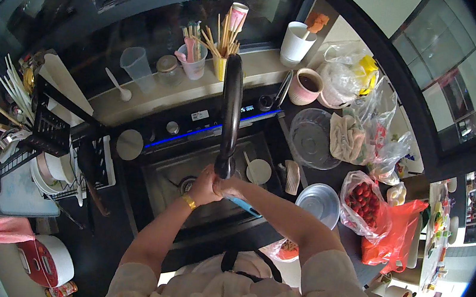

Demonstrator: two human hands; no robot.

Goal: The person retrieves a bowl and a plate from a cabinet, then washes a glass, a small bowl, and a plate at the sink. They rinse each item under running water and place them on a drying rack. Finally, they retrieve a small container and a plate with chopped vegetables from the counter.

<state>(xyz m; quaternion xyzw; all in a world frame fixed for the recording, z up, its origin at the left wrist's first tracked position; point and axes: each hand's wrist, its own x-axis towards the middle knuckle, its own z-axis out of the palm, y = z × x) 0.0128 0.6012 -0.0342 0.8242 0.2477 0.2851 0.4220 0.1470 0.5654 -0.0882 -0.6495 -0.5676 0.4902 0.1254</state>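
Under the spout of a black gooseneck faucet [229, 116], my left hand [205, 187] and my right hand [229, 186] are pressed together. Their fingers overlap and are partly hidden by the spout, so what lies between them cannot be made out. A yellow bracelet [189, 202] circles my left wrist. Both hands are above the dark sink basin [161, 183], near its drain [187, 184]. From beneath my right wrist sticks out a light blue strip-like object [243, 205]; whether a hand touches it is unclear. Beyond my right hand, a small pale bowl [260, 172] with a thin utensil sits in the basin.
Right of the sink are a folded striped cloth [292, 177], a metal bowl [318, 204], a clear plastic basin [314, 136] and a bag of red fruit [363, 203]. A loaded dish rack [66, 189] stands left. Cups and chopsticks [223, 38] line the windowsill.
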